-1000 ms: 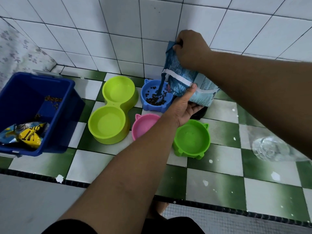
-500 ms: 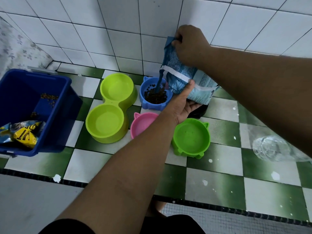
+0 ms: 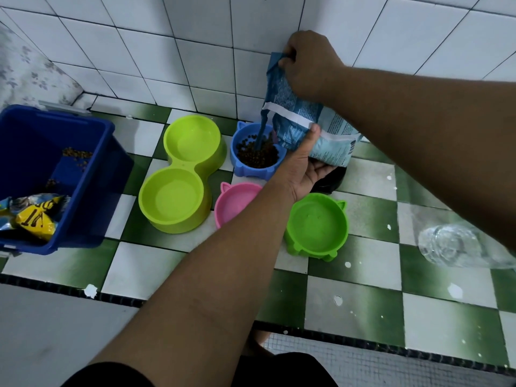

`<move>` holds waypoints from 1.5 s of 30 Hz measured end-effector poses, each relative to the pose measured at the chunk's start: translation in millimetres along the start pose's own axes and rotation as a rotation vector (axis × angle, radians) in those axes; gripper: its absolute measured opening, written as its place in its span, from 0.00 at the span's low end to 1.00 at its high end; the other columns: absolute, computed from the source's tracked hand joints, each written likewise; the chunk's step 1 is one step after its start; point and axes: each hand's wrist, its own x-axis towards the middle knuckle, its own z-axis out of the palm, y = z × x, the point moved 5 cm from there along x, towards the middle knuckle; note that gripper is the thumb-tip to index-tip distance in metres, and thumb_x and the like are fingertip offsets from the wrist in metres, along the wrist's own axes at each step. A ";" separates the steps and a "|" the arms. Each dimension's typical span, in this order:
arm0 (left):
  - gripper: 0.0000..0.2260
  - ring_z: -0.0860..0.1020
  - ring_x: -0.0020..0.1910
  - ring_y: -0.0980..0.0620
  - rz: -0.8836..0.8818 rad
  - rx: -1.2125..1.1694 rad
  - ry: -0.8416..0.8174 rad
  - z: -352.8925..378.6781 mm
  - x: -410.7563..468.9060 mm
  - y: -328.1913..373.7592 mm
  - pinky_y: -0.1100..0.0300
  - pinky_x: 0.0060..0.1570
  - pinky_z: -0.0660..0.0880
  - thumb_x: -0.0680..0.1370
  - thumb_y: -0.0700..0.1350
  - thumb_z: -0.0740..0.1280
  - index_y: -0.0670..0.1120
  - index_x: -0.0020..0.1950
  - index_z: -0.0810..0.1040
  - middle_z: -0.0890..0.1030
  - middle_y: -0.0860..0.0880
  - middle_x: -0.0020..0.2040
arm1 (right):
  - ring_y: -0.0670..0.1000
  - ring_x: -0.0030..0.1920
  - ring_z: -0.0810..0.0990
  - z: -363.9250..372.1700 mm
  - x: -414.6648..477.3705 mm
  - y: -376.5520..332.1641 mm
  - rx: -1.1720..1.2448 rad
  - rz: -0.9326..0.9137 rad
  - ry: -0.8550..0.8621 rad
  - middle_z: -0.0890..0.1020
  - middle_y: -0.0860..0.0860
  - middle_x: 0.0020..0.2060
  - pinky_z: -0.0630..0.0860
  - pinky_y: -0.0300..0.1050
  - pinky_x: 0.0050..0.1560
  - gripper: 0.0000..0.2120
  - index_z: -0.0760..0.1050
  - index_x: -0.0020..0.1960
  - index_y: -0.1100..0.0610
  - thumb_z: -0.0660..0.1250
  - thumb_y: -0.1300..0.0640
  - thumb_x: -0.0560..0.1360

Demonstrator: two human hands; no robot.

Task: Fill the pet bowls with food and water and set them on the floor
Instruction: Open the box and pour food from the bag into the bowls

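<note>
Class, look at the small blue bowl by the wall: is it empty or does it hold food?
It holds food: brown kibble covers the bottom of the blue bowl, and more streams in from the tipped bag.

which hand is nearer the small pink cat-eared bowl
Left. The left hand supports the blue food bag just above-right of the small pink cat-eared bowl; the right hand grips the bag's top, farther away.

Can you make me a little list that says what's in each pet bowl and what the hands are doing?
blue bowl: has brown kibble, more pouring in
food bag: tipped over the blue bowl
right hand: grips the bag's top
left hand: holds the bag from below
lime double bowl: both cups empty
pink bowl: looks empty, partly hidden by the arm
green bowl: empty
blue bin: yellow packet, loose kibble
clear bottle: lying on the tiles
</note>
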 end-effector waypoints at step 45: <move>0.14 0.76 0.64 0.44 -0.028 0.004 -0.081 74.2 -21.4 -67.2 0.50 0.60 0.78 0.82 0.45 0.67 0.48 0.67 0.70 0.77 0.43 0.65 | 0.58 0.57 0.75 -77.6 -77.9 87.3 -0.078 0.161 0.194 0.77 0.59 0.58 0.67 0.44 0.49 0.13 0.74 0.60 0.62 0.60 0.54 0.83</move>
